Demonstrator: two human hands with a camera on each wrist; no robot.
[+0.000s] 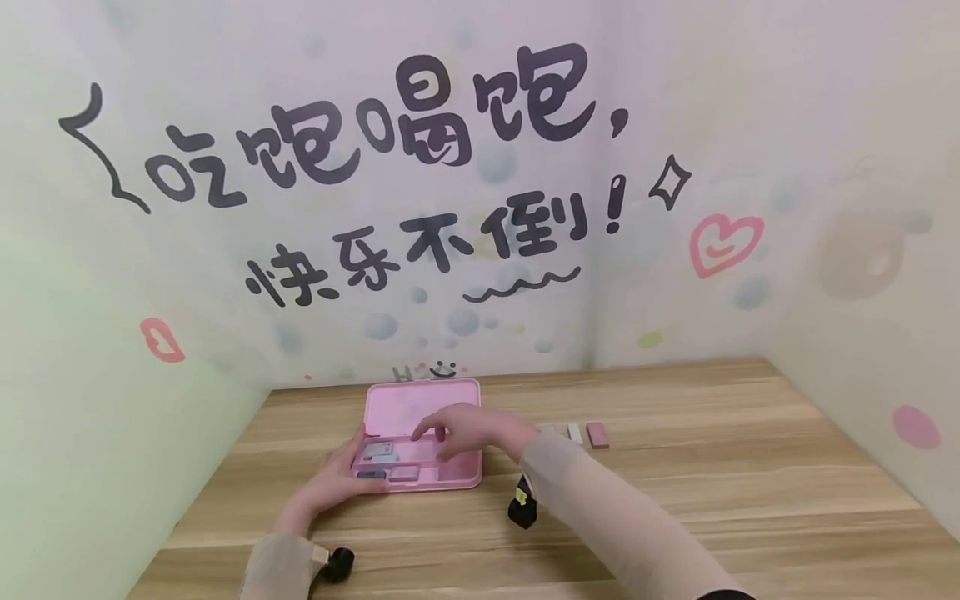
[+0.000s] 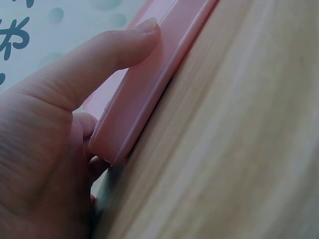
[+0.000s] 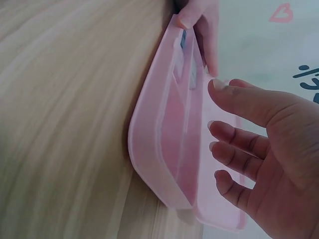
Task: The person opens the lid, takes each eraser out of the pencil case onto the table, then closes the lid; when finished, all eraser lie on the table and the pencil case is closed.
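An open pink pencil case (image 1: 468,482) lies on the table with its lid (image 1: 420,402) tipped back toward the wall. My left hand (image 1: 333,482) holds its left end; the thumb (image 2: 132,47) lies along the front wall and the other fingers go round the end, partly hidden. Over the case's right half hovers my right hand (image 1: 471,427), fingers loosely bent and nothing between them. Inside, a pale grey-white block (image 1: 378,450) sits in the rear compartment. A dark block (image 1: 371,475) and a pink block (image 1: 404,473) lie in the front one.
On the wood-grain table (image 1: 675,483), a pink block (image 1: 597,435) and a white block (image 1: 574,433) lie right of the case, with more pale pieces partly behind my right sleeve. A wall (image 1: 525,333) with large lettering stands behind the table.
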